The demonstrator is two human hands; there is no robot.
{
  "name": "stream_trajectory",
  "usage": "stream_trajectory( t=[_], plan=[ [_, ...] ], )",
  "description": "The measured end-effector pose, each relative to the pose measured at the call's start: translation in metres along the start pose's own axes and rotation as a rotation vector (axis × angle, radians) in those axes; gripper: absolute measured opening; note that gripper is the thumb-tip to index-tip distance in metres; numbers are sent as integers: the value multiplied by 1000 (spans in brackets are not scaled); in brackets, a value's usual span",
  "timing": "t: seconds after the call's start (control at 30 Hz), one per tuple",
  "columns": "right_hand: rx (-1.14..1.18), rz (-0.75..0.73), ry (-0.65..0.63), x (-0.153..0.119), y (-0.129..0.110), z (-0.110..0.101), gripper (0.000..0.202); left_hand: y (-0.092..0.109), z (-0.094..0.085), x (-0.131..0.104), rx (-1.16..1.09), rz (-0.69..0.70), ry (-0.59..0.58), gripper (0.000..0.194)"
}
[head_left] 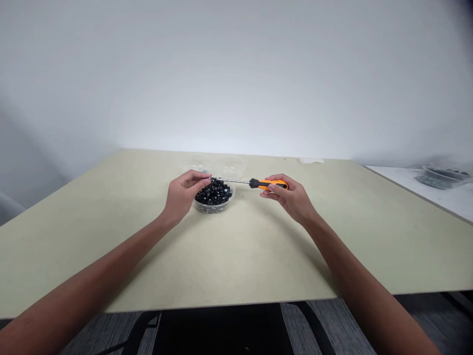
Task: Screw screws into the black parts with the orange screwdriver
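Screwdriver (253,183) — tip indistinct at left fingers (200,185)

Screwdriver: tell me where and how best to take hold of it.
Probably best by the thick orange-and-black handle, from the right, as the right hand does: it is wider than the shaft and points right. The thin shaft runs sideways to the left hand, whose fingers cover the far end.

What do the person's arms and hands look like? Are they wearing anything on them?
The left arm and right arm are long and slim, narrowing toward the wrists. No sleeves, watch or bracelet show on them. The left hand and right hand are bare, without gloves. I see no rings, but some fingers are partly hidden.
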State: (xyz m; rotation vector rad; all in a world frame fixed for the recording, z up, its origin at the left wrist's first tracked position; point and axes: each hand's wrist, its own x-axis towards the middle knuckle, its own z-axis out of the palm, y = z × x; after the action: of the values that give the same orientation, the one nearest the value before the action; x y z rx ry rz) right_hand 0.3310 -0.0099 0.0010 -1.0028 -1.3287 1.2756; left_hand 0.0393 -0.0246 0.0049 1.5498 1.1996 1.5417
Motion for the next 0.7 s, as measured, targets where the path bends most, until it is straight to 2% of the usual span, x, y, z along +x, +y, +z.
stream_trajectory(
  t=[0.7],
  plan=[
    [-15,-5,25,-2,-1,1,37,3,0,-3,40,25,21,20]
  ],
)
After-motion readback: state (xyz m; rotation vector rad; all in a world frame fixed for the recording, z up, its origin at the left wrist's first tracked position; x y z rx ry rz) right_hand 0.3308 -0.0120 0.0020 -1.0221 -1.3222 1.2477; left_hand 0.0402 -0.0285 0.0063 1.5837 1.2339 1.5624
